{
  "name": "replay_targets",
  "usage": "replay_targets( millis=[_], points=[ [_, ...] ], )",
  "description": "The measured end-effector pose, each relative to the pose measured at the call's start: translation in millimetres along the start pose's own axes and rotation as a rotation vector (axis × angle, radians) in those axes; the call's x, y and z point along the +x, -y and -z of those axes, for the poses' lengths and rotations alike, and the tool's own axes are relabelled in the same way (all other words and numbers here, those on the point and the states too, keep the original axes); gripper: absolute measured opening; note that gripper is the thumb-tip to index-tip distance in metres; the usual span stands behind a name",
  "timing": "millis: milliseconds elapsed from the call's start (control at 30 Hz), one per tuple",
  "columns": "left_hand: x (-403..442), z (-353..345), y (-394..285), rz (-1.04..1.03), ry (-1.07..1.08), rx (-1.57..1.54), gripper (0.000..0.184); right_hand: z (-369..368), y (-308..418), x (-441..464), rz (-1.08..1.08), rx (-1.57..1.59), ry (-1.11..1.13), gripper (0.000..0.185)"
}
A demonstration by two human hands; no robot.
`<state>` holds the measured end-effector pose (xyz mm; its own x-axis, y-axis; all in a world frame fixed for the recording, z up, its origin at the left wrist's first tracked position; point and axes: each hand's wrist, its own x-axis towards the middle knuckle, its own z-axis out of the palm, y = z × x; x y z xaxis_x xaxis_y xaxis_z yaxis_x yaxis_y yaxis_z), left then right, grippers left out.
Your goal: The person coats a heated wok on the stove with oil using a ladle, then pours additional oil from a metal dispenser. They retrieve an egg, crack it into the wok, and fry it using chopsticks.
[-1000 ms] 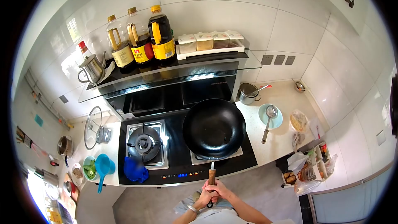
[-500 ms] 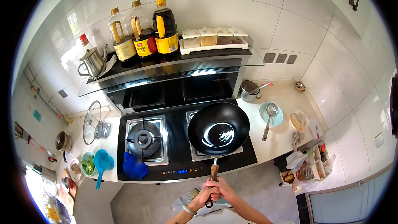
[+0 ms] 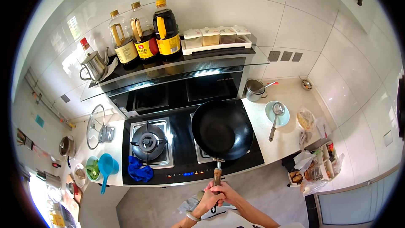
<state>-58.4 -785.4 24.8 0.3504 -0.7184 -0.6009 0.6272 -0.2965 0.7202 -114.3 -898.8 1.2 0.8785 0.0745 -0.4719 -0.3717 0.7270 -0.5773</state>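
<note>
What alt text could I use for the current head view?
A person's left hand and right hand clasp the handle of a black wok over the right side of a black stove. A blue cloth lies in front of the left burner; a ladle rests in a pale bowl on the counter.

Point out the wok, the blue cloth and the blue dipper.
Wok (image 3: 221,131), head view: inner base.
Blue cloth (image 3: 140,171), head view: crumpled middle.
Blue dipper (image 3: 108,165), head view: its cup.

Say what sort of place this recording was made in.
A kitchen, probably a home one. It shows in the gas stove, the black wok held over it by its wooden handle, and the large bottles standing on a ledge above.
</note>
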Motion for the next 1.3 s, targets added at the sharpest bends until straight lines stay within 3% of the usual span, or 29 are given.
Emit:
replay_targets(
  millis=[100, 333, 600, 700, 900, 1033, 1300],
  points=[
    [0, 5, 8, -0.155, -0.032, 0.157, 0.012, 9, -13, 11, 0.063, 0.009, 0.049, 0.017],
    [15, 22, 34, -0.240, 0.007, 0.207, 0.013, 25, -33, 26, 0.125, -0.130, 0.003, 0.019],
    [31, 25, 43, -0.136, 0.276, -0.224, 0.023, 7, -15, 10, 0.208, -0.316, -0.215, 0.020],
    [43, 33, 56, -0.080, 0.396, -0.220, 0.023, 2, -9, 5, 0.272, -0.366, -0.300, 0.020],
    [7, 2, -6, 0.035, 0.411, -0.445, 0.020, -27, 34, -19, 0.155, -0.465, -0.370, 0.022],
    [-11, -19, -38, 0.052, 0.295, -0.482, 0.029, -39, 51, -32, 0.034, -0.243, -0.293, 0.024],
    [-29, -27, -48, 0.047, 0.126, -0.290, 0.025, -38, 39, -37, -0.004, 0.002, -0.156, 0.025]
  ],
)
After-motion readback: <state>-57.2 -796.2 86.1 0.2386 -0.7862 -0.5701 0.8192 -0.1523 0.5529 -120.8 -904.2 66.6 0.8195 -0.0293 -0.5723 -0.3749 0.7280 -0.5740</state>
